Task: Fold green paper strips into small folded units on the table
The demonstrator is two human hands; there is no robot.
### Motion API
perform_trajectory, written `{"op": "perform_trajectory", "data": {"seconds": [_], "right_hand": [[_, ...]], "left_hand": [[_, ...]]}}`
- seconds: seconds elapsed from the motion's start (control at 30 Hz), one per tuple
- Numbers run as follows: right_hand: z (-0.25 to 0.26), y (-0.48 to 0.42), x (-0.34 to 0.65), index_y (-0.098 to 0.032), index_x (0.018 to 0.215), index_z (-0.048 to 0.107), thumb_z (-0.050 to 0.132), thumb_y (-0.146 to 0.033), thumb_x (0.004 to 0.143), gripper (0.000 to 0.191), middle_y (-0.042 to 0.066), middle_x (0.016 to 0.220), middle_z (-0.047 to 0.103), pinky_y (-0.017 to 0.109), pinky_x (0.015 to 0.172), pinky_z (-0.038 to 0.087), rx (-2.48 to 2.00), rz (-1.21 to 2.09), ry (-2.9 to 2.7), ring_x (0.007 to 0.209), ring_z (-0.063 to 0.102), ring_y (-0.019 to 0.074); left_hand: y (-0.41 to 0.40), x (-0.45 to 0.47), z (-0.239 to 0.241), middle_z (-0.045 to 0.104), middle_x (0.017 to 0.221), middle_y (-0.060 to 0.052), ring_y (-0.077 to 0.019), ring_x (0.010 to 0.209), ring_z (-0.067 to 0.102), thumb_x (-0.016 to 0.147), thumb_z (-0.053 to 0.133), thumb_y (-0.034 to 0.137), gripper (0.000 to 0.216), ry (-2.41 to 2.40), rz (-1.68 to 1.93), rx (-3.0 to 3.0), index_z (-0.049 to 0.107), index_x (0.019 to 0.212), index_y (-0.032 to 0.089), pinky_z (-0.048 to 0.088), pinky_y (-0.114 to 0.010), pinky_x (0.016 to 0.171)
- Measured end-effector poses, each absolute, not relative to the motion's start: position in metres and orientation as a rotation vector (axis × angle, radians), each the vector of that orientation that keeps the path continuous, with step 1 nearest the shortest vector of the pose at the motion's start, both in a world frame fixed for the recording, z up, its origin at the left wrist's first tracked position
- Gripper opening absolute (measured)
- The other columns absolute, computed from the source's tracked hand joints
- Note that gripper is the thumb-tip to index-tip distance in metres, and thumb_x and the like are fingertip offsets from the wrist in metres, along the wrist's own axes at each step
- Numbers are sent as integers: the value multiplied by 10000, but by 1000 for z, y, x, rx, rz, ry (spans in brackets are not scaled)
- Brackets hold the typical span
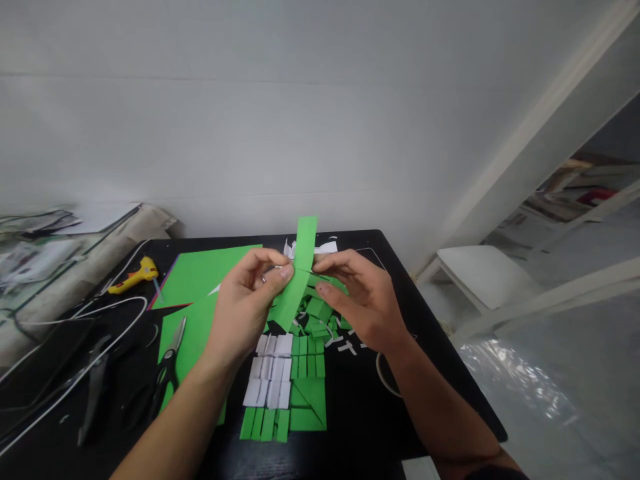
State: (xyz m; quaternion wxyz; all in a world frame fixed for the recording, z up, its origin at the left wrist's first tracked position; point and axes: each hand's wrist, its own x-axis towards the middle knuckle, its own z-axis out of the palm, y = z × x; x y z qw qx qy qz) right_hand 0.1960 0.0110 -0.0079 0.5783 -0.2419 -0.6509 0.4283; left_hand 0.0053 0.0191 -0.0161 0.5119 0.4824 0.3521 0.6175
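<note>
A strip of green paper (306,243) stands upright above the table, with a thin dark line across its middle. My left hand (245,293) pinches its left edge between thumb and fingers. On the other side, my right hand (367,297) has curled fingers at the strip's right edge, the thumb slightly lower. Below lie folded white paper pieces (267,380) and folded green pieces (309,357) in a block, beside a creased green square (309,407). Loose green pieces (320,310) and white scraps (345,345) are heaped behind, partly hidden by my hands.
Green sheets (200,267) lie on the black table (350,413) at left, with scissors (170,360) on them. A yellow glue gun (140,277) and white cables (115,303) are farther left. A tape roll (383,373) sits by my right forearm; a white chair (475,273) stands right.
</note>
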Motion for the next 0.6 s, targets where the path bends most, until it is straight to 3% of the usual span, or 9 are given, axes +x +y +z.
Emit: {"op": "perform_trajectory", "data": {"seconds": [0.17,0.3,0.6], "right_hand": [[-7,12,196,-260,1061,768,818,-247,942,130,27,1072,779,387,980,660,-551,1141,-1488,1052,774,202],[-4,12,196,-258,1000,755,896,-281,868,194,26,1076,800,422,1018,663,-593,1301,-1414,1051,789,214],[-9,19,200,-270,998,766,963,-255,792,286,19,1098,830,476,1125,615,-590,1384,-1283,1131,797,236]], "left_hand": [[19,6,-15,730,937,-26,-109,725,635,845,898,285,185,811,1509,1191,740,909,214,525,-189,574],[20,5,-16,750,991,-46,-144,810,694,850,892,273,183,793,1495,1209,736,931,219,582,-223,627],[17,1,-11,743,958,-43,-132,740,691,845,895,294,217,821,1478,1238,712,929,213,585,-212,579]]}}
